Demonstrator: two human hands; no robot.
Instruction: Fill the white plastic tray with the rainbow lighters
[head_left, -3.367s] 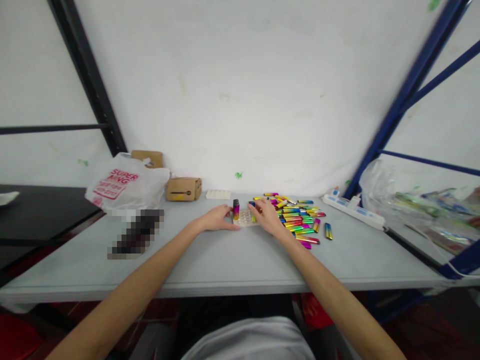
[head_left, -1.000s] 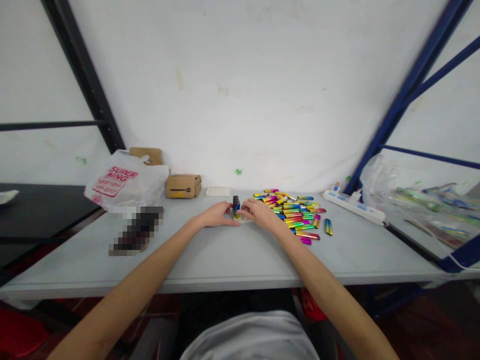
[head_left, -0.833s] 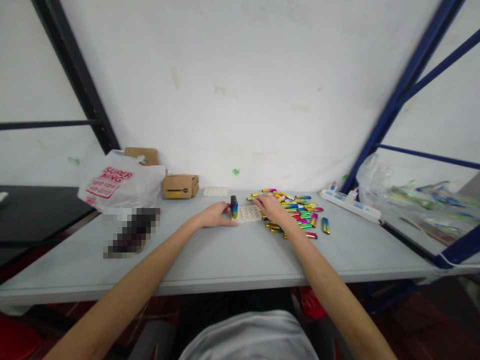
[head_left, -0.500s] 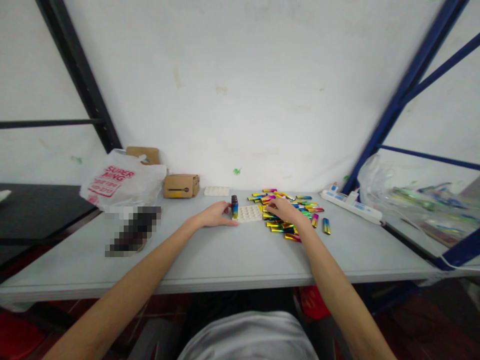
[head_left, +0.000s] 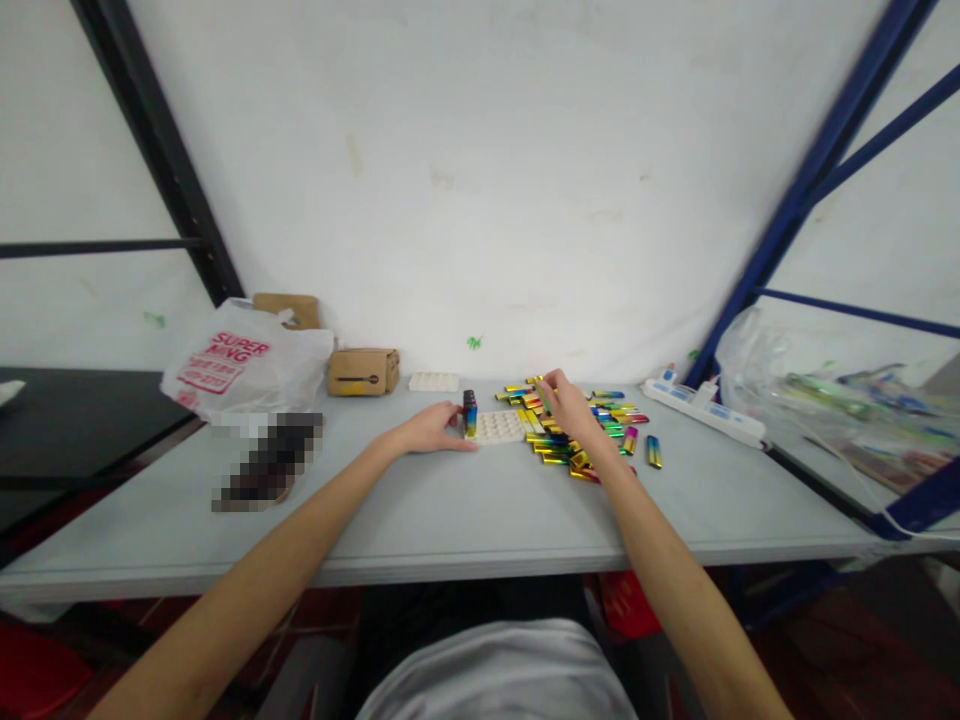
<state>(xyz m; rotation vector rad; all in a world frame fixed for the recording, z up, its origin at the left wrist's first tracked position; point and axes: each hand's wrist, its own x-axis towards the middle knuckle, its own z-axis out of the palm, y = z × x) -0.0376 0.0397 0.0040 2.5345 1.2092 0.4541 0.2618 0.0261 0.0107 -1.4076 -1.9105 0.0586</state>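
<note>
A small white tray [head_left: 501, 427] with rows of round holes lies on the grey table [head_left: 465, 510]. Two rainbow-coloured lighters [head_left: 469, 413] stand upright at its left end. My left hand [head_left: 429, 429] rests flat beside the tray's left edge, fingers touching it. To the right lies a heap of several shiny rainbow lighters [head_left: 592, 425]. My right hand [head_left: 564, 402] reaches over the far part of that heap, its fingers bent down onto the lighters; what the fingertips hold is too small to make out.
A white plastic bag with red print [head_left: 244, 360], two cardboard boxes [head_left: 363, 371] and a second white tray [head_left: 433, 382] sit at the back left. A white power strip [head_left: 705, 412] lies at the back right near a blue rack post [head_left: 795, 190] and clear bags [head_left: 832, 400].
My right hand left the tray and moved right and farther back over the lighter heap. My left hand stayed beside the tray. Lighters near the heap's front were pushed slightly.
</note>
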